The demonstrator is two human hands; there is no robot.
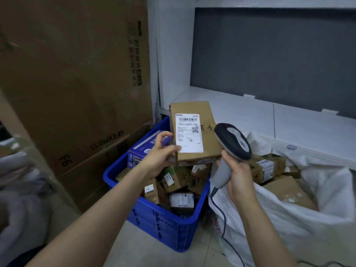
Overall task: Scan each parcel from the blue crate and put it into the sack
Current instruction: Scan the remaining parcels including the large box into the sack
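Cardboard front and centre: the left hand (159, 151) pinches a flat brown cardboard parcel (208, 116) at its lower left corner, with fingers and thumb closed on it. It holds the parcel upright in the middle of the frame, above the blue plastic crate (159, 222). The parcel's white shipping label (189, 132) faces the camera, barcode along the top.

Just to the right, the right hand (236, 174) is wrapped round the grey handle of a black-and-grey handheld barcode scanner (233, 139). The scanner's head overlaps the parcel's right edge; whether it touches the box, I can't tell. A dark cable (221, 218) drops from the handle down across the sack.

Below the hands, the crate sits on the pale tiled floor (144, 247), packed with small brown boxes (177, 177) lying at all angles. A purple printed carton (146, 143) lies against its far left side.

Right against the crate, the white woven sack (289, 218) gapes open in the lower right of the frame, several labelled cardboard parcels (265, 168) already inside. Behind it runs a white shelf (250, 112) with a grey back panel. Tall brown shipping cartons (67, 74) fill the upper left.
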